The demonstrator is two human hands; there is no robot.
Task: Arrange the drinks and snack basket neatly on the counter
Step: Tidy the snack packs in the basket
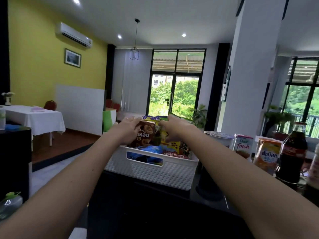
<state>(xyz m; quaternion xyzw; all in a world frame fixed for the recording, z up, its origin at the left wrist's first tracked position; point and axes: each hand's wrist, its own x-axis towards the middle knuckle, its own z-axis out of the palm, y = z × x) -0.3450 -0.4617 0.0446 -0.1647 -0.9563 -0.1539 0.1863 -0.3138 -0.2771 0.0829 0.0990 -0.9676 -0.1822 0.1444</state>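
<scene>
So the basket (151, 175) sits on the dark counter (155, 213), crammed with snacks standing on end. Both hands are in it. The left hand (128, 131) lies flat against the left side of the brown box (144, 135), fingers mostly straight, I'd guess to stop it tipping. The right hand (176, 129) has its fingers curled round the packs (163, 134) just right of that box, probably squaring them up.

The basket's left corner looks right at the counter edge, so no room to push that way. Two cartons (242, 145) and a cola bottle (291, 152) stand to the basket's right, with a gap between. Bare counter shows in front of the basket.
</scene>
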